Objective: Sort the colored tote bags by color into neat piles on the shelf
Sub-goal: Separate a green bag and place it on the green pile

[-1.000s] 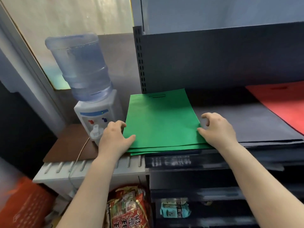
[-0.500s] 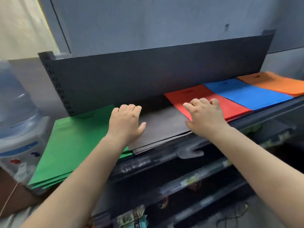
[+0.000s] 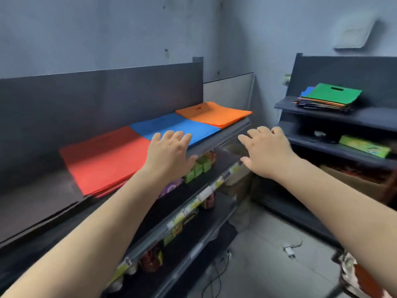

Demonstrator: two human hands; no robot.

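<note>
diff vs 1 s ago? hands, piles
Both hands swept rightward along the shelf. They squared the green pile, passed the dark pile, and now the left hand hovers at the blue pile's front edge and the right hand beyond the shelf's end, toward the unsorted stack. Nothing was taken hold of. The red pile, the blue pile and the orange pile lie unchanged.

The left hand hides the red pile's near corner — lower-shelf goods are blurred.
</note>
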